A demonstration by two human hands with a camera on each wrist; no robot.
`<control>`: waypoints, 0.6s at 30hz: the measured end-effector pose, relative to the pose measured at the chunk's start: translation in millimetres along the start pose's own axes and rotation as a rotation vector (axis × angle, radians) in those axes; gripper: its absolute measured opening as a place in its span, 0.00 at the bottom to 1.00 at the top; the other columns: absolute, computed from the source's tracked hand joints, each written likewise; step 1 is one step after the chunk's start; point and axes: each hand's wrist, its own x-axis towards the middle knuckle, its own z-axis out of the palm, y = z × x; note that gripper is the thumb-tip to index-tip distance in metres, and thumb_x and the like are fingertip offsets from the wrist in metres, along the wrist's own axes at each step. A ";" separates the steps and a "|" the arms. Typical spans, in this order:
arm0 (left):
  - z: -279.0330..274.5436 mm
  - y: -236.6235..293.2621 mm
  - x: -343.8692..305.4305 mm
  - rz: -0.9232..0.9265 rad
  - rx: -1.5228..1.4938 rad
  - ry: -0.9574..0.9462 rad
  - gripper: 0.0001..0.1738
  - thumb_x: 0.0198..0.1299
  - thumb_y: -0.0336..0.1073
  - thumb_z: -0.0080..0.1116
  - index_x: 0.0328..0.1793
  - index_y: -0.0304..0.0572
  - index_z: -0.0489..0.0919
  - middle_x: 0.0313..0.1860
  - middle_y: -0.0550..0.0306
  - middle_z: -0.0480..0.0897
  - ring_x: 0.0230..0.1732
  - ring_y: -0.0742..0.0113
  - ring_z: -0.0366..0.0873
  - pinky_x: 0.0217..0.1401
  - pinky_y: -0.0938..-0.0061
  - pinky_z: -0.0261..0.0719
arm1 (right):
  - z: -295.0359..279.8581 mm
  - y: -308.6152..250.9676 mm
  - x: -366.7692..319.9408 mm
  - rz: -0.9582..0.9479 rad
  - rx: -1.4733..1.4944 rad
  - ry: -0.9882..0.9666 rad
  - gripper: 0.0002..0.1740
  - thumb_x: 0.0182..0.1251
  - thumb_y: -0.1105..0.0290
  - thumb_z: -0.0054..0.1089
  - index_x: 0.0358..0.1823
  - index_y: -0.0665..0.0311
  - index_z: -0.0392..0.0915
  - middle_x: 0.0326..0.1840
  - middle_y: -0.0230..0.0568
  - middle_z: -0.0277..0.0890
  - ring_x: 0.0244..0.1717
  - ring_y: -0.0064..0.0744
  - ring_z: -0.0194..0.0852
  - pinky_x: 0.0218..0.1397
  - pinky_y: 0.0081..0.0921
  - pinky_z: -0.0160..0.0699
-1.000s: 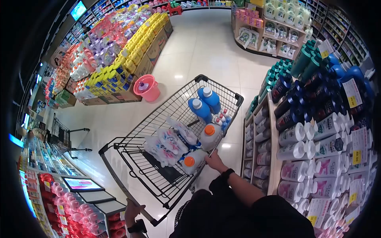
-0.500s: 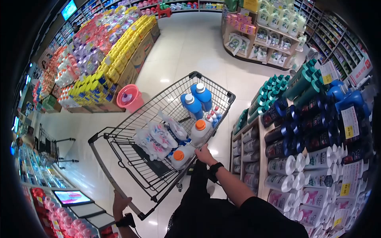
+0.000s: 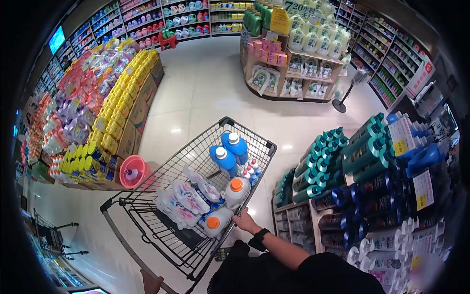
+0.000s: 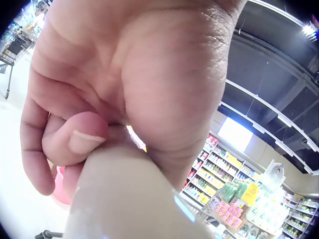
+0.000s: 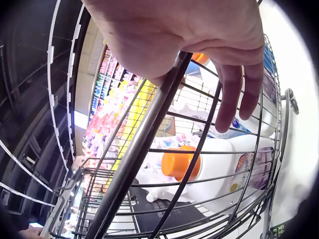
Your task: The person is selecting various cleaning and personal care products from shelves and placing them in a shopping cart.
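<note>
A wire shopping cart [image 3: 161,171] stands in front of me. My left hand [image 4: 119,84] grips its handle [image 4: 129,199], fingers curled round the bar; in the head view that hand shows only at the bottom edge. Over the cart's right side rim [image 5: 144,134] lies my right hand [image 5: 199,35], its fingers hooked down inside the wire. Right beside it are two white bottles with orange caps [image 3: 237,184]. Wrapped white packs [image 3: 181,203] lie left of them. Toward the front stand two blue jugs with white caps [image 3: 226,159] and some small red-capped bottles [image 3: 250,169].
Close on the right is a shelf of pump bottles [image 3: 323,161]. A pink bucket [image 3: 134,171] and a stacked detergent display [image 3: 93,112] stand on the left. Ahead is a rounded display stand [image 3: 293,73], with a black-based sign post [image 3: 340,104] by it. Another cart [image 3: 51,235] is at far left.
The display stand ahead now appears larger and lower in view. The bucket and right-hand shelf have shifted left and down. Both hands keep their hold on the cart; the left has dropped toward the frame's bottom.
</note>
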 end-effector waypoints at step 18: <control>35.8 148.7 217.6 0.207 -0.232 -0.068 0.35 0.37 0.25 0.62 0.57 0.32 0.64 0.42 0.48 0.75 0.36 0.61 0.76 0.35 0.68 0.78 | -94.2 -76.8 229.4 -0.077 0.048 0.101 0.52 0.60 0.56 0.57 0.62 0.98 0.38 0.41 0.76 0.75 0.44 0.66 0.80 0.49 0.43 0.79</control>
